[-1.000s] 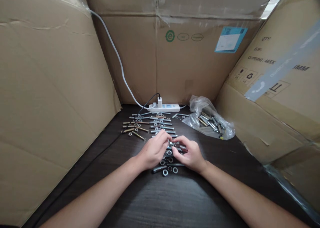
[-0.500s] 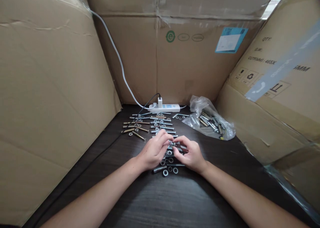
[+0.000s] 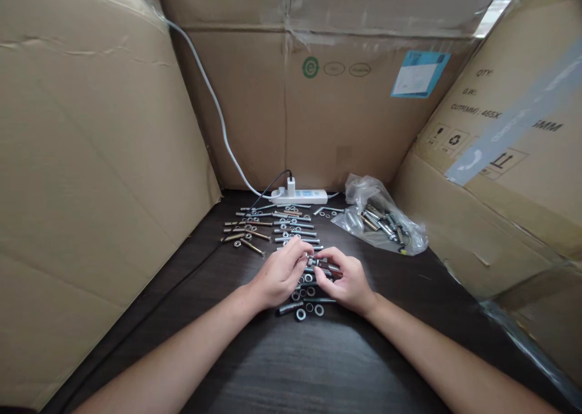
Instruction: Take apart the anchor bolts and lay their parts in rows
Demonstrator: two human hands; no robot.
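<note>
In the head view my left hand point(image 3: 282, 273) and my right hand point(image 3: 348, 280) meet over the middle of the dark table. Between their fingertips is an expansion bolt point(image 3: 313, 261) with a nut near its left end. My right thumb and fingers pinch its shank, while the left fingers close round the nut end, partly hiding it. Beneath and just in front of the hands lie a metal anchor sleeve point(image 3: 290, 308), a flat washer point(image 3: 319, 310) and a thin ring point(image 3: 310, 307). More bolts point(image 3: 297, 240) lie in a column beyond the hands.
Brass-coloured bolts point(image 3: 252, 247) and nuts lie at the left. A clear plastic bag point(image 3: 364, 226) of anchors sits at the back right. Behind stands a white power strip point(image 3: 313, 197), and its black cable point(image 3: 182, 276) crosses the table. Cardboard point(image 3: 254, 111) walls three sides.
</note>
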